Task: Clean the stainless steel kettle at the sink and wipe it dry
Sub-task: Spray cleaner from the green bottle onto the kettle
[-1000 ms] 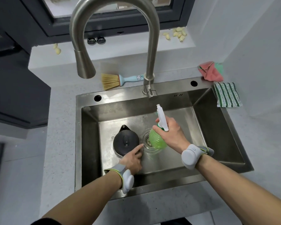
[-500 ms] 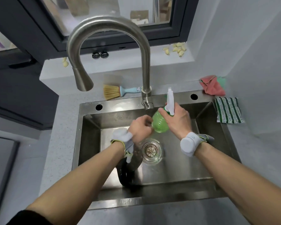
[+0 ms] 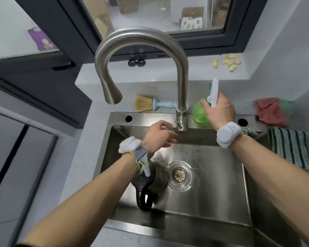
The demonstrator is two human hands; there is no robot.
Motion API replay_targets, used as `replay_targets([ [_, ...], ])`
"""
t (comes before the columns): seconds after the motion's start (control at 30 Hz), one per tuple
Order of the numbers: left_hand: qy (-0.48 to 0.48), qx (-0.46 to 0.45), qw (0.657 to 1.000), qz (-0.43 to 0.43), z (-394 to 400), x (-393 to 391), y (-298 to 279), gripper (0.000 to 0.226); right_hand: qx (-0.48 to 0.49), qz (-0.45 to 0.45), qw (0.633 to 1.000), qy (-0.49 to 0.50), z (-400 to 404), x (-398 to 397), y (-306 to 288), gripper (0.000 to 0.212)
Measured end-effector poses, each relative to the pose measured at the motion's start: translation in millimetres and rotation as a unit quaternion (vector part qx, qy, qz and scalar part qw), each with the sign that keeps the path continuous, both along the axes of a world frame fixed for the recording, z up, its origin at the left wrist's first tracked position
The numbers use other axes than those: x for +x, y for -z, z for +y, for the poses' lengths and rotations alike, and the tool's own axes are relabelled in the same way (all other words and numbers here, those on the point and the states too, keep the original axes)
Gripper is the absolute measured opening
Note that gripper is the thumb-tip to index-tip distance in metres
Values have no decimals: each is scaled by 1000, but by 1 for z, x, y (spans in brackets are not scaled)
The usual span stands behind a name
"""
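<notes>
The tall tap (image 3: 181, 82) rises mid-rim between both hands, the kettle (image 3: 146, 186) fills the sink's (image 3: 203, 216) near-left floor beside the drain (image 3: 179, 176), while the right floor lies open.

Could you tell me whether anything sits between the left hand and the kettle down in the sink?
Nothing visible does. The left hand is up by the tap lever, and the kettle stands on the sink floor below that wrist. Only the person's own forearm hides part of the kettle from the camera.
</notes>
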State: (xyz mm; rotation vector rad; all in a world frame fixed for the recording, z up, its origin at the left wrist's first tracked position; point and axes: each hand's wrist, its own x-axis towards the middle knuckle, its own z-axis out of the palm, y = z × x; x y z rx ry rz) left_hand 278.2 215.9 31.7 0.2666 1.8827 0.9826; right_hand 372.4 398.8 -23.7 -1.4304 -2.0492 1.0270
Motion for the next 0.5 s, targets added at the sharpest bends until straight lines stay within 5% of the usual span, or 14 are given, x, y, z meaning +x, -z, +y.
replay_targets([
  [0.5,-1,-23,999,27,-17,6,-10,37,-86,-52,995,5,-32,24,5,73],
])
